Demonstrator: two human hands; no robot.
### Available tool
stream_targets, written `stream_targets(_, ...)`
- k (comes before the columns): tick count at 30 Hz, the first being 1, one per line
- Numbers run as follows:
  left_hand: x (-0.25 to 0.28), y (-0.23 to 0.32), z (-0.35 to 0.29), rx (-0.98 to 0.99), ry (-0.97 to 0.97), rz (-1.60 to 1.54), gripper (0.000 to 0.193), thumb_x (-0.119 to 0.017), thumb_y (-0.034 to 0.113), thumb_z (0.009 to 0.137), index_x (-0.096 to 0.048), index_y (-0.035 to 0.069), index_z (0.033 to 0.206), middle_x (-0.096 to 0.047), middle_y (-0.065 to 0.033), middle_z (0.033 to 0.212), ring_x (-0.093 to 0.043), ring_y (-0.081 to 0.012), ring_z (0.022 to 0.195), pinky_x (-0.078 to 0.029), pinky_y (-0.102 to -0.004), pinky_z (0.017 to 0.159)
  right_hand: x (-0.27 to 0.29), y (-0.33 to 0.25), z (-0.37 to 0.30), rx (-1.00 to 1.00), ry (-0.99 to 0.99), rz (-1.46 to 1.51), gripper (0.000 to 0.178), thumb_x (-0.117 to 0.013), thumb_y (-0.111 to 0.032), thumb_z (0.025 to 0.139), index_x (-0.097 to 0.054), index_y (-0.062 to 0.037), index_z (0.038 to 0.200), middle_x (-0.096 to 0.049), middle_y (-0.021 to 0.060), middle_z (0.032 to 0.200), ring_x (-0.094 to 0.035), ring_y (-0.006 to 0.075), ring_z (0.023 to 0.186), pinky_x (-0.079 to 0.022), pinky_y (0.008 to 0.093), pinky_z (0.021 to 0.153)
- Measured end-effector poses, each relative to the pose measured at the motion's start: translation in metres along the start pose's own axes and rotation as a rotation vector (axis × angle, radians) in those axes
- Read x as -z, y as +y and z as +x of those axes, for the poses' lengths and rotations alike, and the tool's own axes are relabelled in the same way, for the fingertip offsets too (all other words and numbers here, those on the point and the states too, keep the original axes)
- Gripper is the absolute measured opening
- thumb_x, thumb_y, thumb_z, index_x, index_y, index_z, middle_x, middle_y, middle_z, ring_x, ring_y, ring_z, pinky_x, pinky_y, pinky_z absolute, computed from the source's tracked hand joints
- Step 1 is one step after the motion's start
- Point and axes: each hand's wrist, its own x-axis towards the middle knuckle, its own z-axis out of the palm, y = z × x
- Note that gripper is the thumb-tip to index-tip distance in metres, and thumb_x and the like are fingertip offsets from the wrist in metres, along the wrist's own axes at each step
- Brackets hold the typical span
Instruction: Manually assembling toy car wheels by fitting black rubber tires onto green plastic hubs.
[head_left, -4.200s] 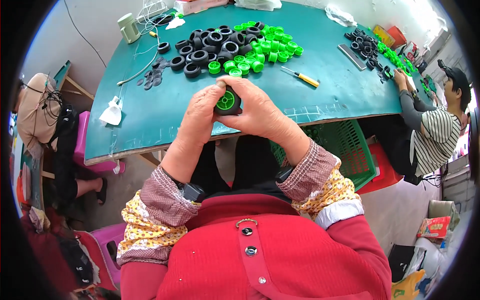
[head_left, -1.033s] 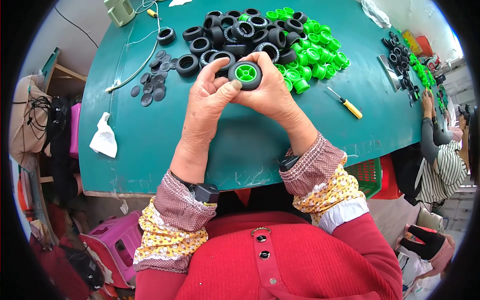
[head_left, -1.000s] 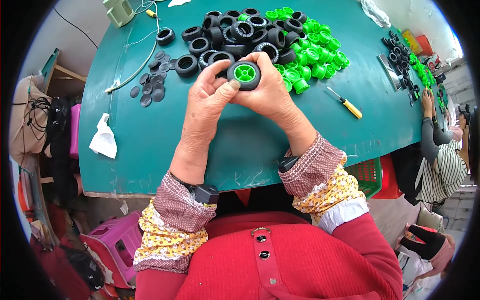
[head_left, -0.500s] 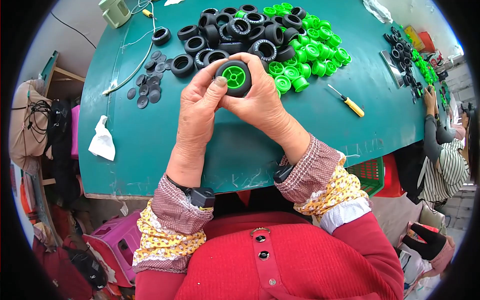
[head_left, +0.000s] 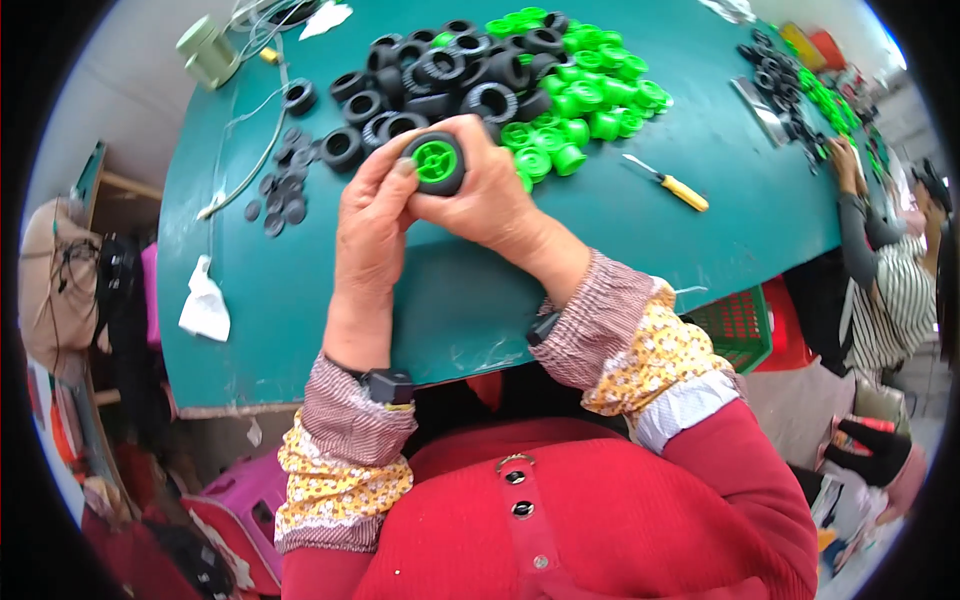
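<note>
Both my hands hold one small toy wheel (head_left: 436,162), a black rubber tyre around a green plastic hub. My left hand (head_left: 372,212) pinches its left side with thumb and fingers. My right hand (head_left: 482,195) cups it from the right and below. Just beyond the wheel lies a heap of black tyres (head_left: 440,75) on the green table (head_left: 300,310). To the right of that heap is a pile of green hubs (head_left: 580,95).
A yellow-handled screwdriver (head_left: 667,183) lies right of the hubs. Several small black discs (head_left: 280,195), a white cable (head_left: 245,165) and a crumpled white paper (head_left: 204,305) lie at the left. Another person (head_left: 885,270) works at the table's far right beside more wheels (head_left: 790,85).
My hands have carried the wheel a little away from my body toward the heap of tyres, and the view has shifted with my head. The wheel stays gripped in both hands.
</note>
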Motion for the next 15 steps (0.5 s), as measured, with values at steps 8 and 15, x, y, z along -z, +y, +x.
stream_targets(8,0.019,0.004,-0.003,0.071,-0.001,-0.005,0.040,-0.045,0.028,0.089,-0.046,-0.001,0.116,-0.062,-0.0104,0.075,-0.060,-0.0159,0.064,-0.050,-0.0245,0.060,0.103,-0.036,-0.037,0.127,-0.085,-0.397,0.056,-0.077,-0.019,0.059,-0.047,-0.0036,0.104,-0.058,0.0128,0.085,-0.061,0.0266,0.076,-0.049,0.0327,0.066)
stream_targets(15,0.026,0.000,-0.002,0.099,-0.100,0.068,0.033,-0.046,0.023,0.089,-0.050,-0.004,0.109,-0.061,-0.0097,0.075,-0.059,-0.0134,0.064,-0.049,-0.0221,0.058,0.258,-0.076,-0.121,-0.271,0.122,-0.969,0.058,-0.075,-0.026,0.060,-0.046,-0.0049,0.104,-0.059,0.0158,0.087,-0.061,0.0309,0.076,-0.049,0.0362,0.066)
